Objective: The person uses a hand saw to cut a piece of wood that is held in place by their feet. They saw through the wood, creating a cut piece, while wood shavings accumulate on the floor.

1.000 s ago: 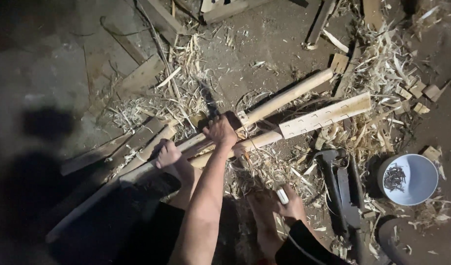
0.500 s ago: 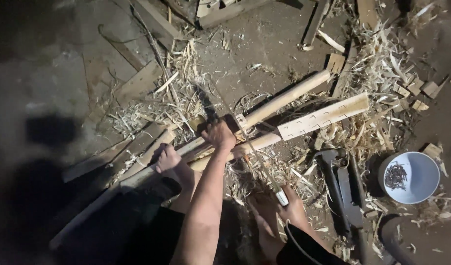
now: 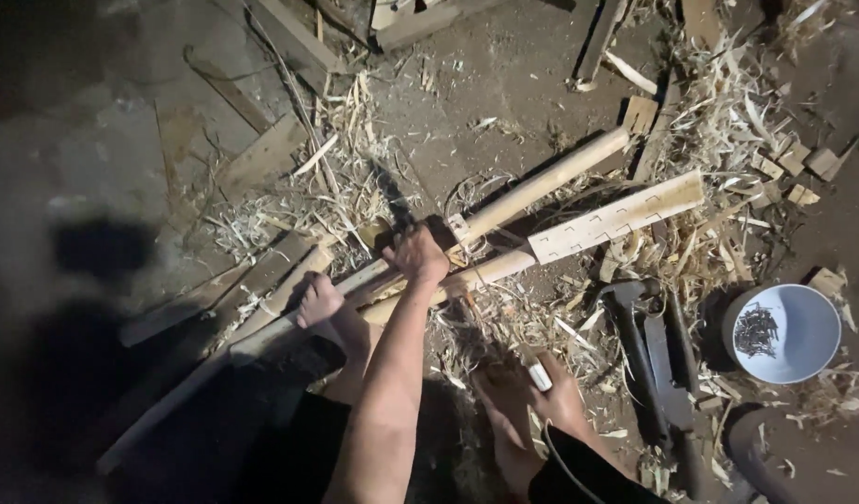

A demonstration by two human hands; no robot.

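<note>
A round wooden pole (image 3: 542, 182) lies on the dirt floor (image 3: 504, 84) with its long axis running from lower left to upper right; its far end points up and right toward a heap of wood shavings (image 3: 728, 121). Just below it a second pole (image 3: 476, 275) runs nearly the same way and meets a flat pale board (image 3: 616, 217) marked with small dark notches, which carries the line on to the upper right. The lower left ends of these pieces pass under the arm and a bare foot (image 3: 322, 303) and fade into shadow, so where they stop is hard to make out.

The left hand (image 3: 415, 254) is closed in a fist over the poles where they cross, fingers wrapped down around the wood. The right hand (image 3: 556, 397) sits low, near the bottom edge, curled around a small white object (image 3: 539, 375); what that object is cannot be told, and the wrist is cut off by a dark sleeve. A second bare foot (image 3: 504, 411) lies just beside this hand.

To the right, dark metal tools (image 3: 654, 355) lie on the ground, their shapes blurred by the dim light. Further right stands a white bowl (image 3: 803, 317) with a clump of dark nails (image 3: 754, 331) inside. The left third of the view is almost black, showing only a few planks (image 3: 261, 159).
</note>
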